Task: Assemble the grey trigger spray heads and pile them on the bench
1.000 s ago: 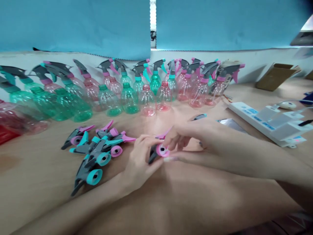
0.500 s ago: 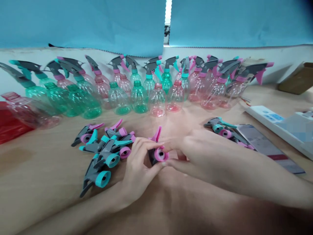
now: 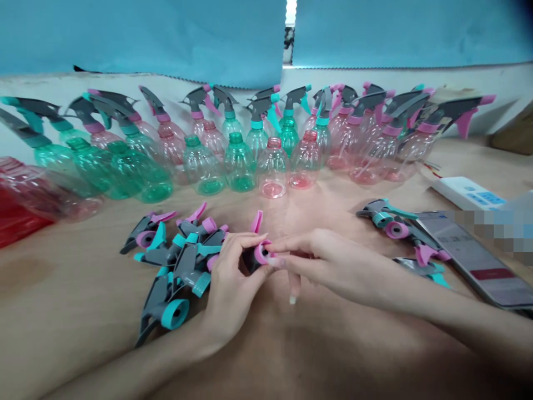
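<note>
My left hand (image 3: 235, 283) is closed around a trigger spray head (image 3: 261, 253) with a dark body, a pink collar and a pink trigger that sticks up. The open underside of the collar faces me. From the right, my right hand (image 3: 310, 258) has its fingertips on the collar, pinching its rim; one finger points down below it. Beside my left hand lies a pile of loose spray heads (image 3: 183, 261) in grey with teal or pink collars. A smaller group of spray heads (image 3: 395, 228) lies beyond my right forearm.
Rows of green and pink clear bottles (image 3: 239, 166) stand along the back, some topped with spray heads, others with bare necks. At the right are a phone (image 3: 470, 255) and a white power strip (image 3: 470, 191). A red bag (image 3: 25, 222) sits at the left edge.
Both hands and the held spray head have shifted slightly left in view. My right hand's grip on the collar has changed, with one finger now hanging lower. Another teal spray head shows by my right forearm.
</note>
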`<state>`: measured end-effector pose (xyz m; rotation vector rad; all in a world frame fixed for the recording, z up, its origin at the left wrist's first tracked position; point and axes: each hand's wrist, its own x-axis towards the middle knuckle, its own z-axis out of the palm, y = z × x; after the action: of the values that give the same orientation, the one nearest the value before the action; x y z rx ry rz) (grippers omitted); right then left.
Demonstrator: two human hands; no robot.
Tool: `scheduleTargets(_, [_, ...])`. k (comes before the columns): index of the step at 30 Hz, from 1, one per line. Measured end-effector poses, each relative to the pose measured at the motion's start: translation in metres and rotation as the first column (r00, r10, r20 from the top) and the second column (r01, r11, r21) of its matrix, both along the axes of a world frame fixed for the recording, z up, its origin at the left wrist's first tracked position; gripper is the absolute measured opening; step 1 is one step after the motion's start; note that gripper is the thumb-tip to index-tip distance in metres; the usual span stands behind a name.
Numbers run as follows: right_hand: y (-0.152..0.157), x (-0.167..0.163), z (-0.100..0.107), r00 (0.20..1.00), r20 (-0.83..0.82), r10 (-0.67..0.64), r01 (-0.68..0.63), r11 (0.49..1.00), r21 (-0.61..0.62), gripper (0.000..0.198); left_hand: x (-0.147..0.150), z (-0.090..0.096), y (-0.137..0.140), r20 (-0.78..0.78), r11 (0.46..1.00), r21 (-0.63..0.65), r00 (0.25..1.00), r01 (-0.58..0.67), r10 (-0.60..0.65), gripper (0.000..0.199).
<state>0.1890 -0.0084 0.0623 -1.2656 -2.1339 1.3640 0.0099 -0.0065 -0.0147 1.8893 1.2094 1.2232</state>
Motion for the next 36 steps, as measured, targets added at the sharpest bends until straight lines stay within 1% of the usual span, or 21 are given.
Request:
scheduleTargets(2, [0.001,-0.004,-0.005,0.997,-0.047,-0.057,0.056,0.998,-0.017,0.029,-0.002,-0.001,0.002,0.016,1.000,-0.013,1.000,-0.004,0.004,0.021])
scheduleTargets(5, [0.002,-0.007,-0.012,0.986,-0.103,-0.135,0.135,0.991,-0.009,0.029,-0.003,-0.002,0.002,0.067,0.999,-0.032,0.998,0.008,-0.006,0.025])
scheduleTargets(7, [0.002,-0.008,-0.015,0.975,-0.136,-0.175,0.171,0.985,-0.036,0.026,-0.003,-0.003,0.001,0.100,0.999,-0.046,0.995,0.028,-0.024,0.028])
scheduleTargets(10, [0.002,-0.008,-0.014,0.966,-0.120,-0.228,0.219,0.972,-0.082,0.025,-0.002,-0.002,0.000,0.116,0.996,-0.063,0.992,0.057,-0.049,0.029])
scheduleTargets(12, [0.002,-0.009,-0.011,0.967,-0.084,-0.243,0.236,0.968,-0.081,0.025,-0.002,-0.002,0.000,0.119,0.995,-0.068,0.991,0.069,-0.061,0.028])
scheduleTargets(18, [-0.001,-0.009,-0.009,0.974,-0.040,-0.224,0.224,0.974,0.012,0.015,-0.002,0.002,-0.001,0.070,0.995,-0.077,0.996,0.062,-0.056,0.025])
scheduleTargets(21, [-0.006,-0.012,-0.014,0.971,0.007,-0.239,0.237,0.968,0.083,0.011,-0.002,0.003,-0.002,0.066,0.996,-0.059,0.996,0.070,-0.066,0.022])
scheduleTargets(24, [-0.012,-0.017,-0.022,0.965,0.005,-0.262,0.258,0.954,0.152,0.012,-0.002,0.004,-0.002,0.062,0.997,-0.031,0.996,0.074,-0.072,0.020])
scheduleTargets(27, [-0.016,-0.020,-0.029,0.960,-0.026,-0.279,0.279,0.944,0.175,0.010,-0.001,0.004,-0.003,0.053,0.997,0.004,0.996,0.074,-0.074,0.019])
scheduleTargets(29, [-0.018,-0.021,-0.031,0.964,-0.021,-0.266,0.265,0.944,0.197,0.011,-0.001,0.005,-0.004,0.041,0.997,0.024,0.996,0.075,-0.076,0.019])
scheduleTargets(32, [-0.018,-0.021,-0.031,0.963,0.046,-0.264,0.246,0.939,0.242,0.012,0.000,0.006,-0.004,0.020,0.996,0.031,0.997,0.078,-0.079,0.019])
scheduleTargets(36, [-0.016,-0.020,-0.028,0.959,0.108,-0.262,0.227,0.938,0.260,0.010,-0.001,0.006,-0.004,-0.003,0.996,0.038,0.997,0.081,-0.081,0.019])
